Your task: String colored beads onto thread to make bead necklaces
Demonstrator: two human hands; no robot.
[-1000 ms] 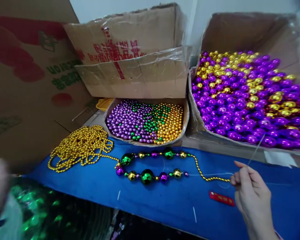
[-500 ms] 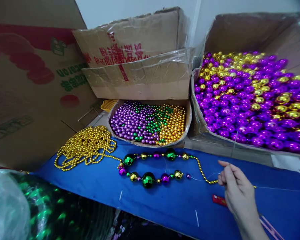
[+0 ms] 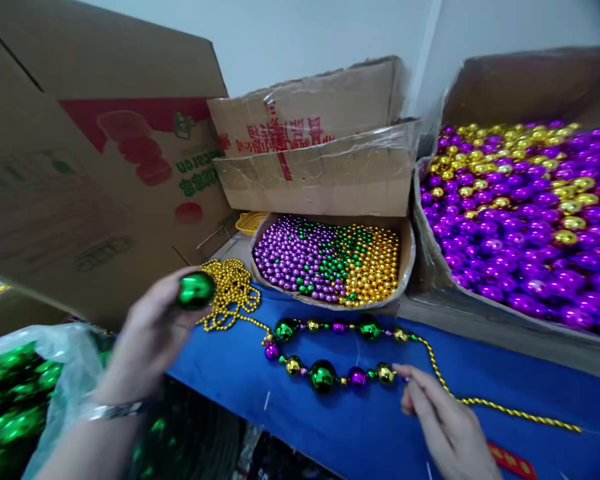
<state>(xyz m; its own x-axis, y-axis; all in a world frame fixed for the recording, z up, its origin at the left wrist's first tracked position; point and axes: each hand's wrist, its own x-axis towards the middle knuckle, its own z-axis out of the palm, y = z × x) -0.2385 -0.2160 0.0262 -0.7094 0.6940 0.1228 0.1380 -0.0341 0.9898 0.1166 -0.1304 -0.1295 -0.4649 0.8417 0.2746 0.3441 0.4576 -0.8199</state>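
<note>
My left hand (image 3: 155, 327), with a bracelet at its wrist, is closed on a large shiny green bead (image 3: 197, 290) held up left of the table. At the right, my right hand (image 3: 437, 413) pinches the end of a bead strand, at a small purple bead beside a gold bead (image 3: 385, 373). The strand forms a long loop on the blue cloth, with a large green bead (image 3: 323, 376) and a purple bead (image 3: 357, 377) on its near side. A gold bead chain (image 3: 520, 411) runs from the loop to the right.
A heap of gold bead chain (image 3: 230, 290) lies on the blue cloth (image 3: 300, 427). Behind stands a carton (image 3: 405, 267) of small purple, green and gold beads, with a larger beads carton (image 3: 430, 220) to its right. A plastic bag (image 3: 63, 380) of green beads sits lower left.
My left hand has come into view with a green bead. My right hand has moved left from the gold chain to the strand's end. The view has shifted left.
</note>
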